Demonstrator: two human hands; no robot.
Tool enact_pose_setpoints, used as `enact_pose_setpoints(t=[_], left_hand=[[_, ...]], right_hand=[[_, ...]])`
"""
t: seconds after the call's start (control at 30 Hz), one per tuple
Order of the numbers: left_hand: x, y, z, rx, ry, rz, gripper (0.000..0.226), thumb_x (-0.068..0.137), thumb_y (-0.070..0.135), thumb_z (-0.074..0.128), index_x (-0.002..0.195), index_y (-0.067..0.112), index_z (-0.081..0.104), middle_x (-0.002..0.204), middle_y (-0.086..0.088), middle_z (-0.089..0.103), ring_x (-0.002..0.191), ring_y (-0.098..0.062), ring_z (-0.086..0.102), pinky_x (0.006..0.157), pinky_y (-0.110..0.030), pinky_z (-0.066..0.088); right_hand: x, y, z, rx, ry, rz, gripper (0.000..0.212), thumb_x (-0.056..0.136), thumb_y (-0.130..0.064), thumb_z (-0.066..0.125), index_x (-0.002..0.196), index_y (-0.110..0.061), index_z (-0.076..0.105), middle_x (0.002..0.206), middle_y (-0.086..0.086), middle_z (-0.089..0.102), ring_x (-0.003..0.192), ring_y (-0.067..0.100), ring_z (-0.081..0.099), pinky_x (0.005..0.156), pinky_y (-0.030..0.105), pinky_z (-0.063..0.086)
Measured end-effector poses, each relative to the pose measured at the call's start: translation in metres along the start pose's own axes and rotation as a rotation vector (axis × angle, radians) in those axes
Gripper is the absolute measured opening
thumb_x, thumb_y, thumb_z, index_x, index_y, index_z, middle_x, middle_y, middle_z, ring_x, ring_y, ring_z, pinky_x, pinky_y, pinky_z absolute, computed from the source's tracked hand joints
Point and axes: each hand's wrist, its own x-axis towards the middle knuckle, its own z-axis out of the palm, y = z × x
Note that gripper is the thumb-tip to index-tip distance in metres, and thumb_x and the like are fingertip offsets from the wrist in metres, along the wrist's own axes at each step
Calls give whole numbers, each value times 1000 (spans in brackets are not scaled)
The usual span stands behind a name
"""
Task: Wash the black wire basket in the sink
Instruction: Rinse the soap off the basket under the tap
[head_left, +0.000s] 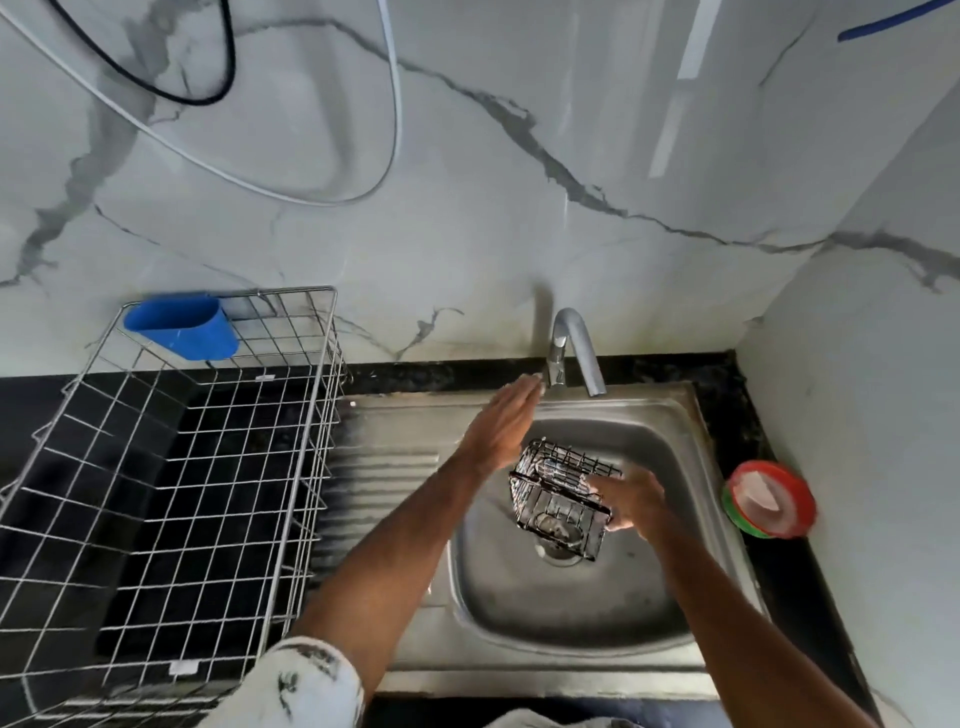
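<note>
The black wire basket (561, 501) hangs tilted over the steel sink (550, 618), above the drain. My right hand (631, 501) grips its right side, fingers curled round the wires. My left hand (501, 426) is stretched out flat above the sink's back left, its fingertips touching the handle at the base of the chrome tap (571, 353). No water stream is visible under the spout.
A large steel wire dish rack (171, 499) stands on the black counter at the left, with a blue plastic cup (182, 327) hung on its back edge. A round red and green tub (769, 499) sits on the counter right of the sink. Marble walls close the back and right.
</note>
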Motion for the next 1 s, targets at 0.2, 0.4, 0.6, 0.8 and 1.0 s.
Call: enact_pose_setpoints(t=[0.2, 0.4, 0.6, 0.8, 1.0], left_hand=[[70, -6, 9, 402, -342, 182, 72, 99, 14, 62, 161, 14, 25, 170, -7, 19, 158, -26, 14, 127, -46, 0], [62, -9, 40, 404, -291, 12, 93, 94, 2, 55, 163, 8, -8, 167, -16, -22, 156, -32, -15, 123, -47, -14], [35, -24, 55, 68, -192, -117, 90, 92, -10, 47, 162, 6, -7, 170, -15, -8, 158, -30, -1, 129, -46, 8], [22, 23, 27, -620, -17, -774, 45, 96, 4, 54, 141, 3, 54, 132, -19, 65, 117, -31, 64, 93, -34, 53], [24, 72, 32, -1619, -203, -1184, 34, 111, 30, 41, 110, 6, 65, 103, -9, 75, 91, -23, 70, 77, -32, 54]], right_hand=[[18, -3, -5, 27, 11, 45, 71, 76, -20, 89, 129, 10, 52, 92, 24, 64, 85, 38, 66, 69, 56, 61], [47, 10, -14, 45, 31, 49, 74, 71, -27, 92, 128, 7, 60, 92, 21, 70, 75, 36, 74, 58, 49, 62], [46, 6, -21, 172, 25, 66, 63, 74, -22, 89, 121, 10, 64, 79, 19, 69, 65, 32, 74, 65, 51, 63], [21, 3, -12, 429, -6, 98, 62, 72, -25, 90, 120, 4, 64, 99, 30, 70, 84, 40, 75, 53, 35, 62], [-2, 7, 8, 738, -47, 84, 27, 87, -25, 78, 95, -2, 66, 90, 32, 70, 83, 36, 74, 80, 46, 61]])
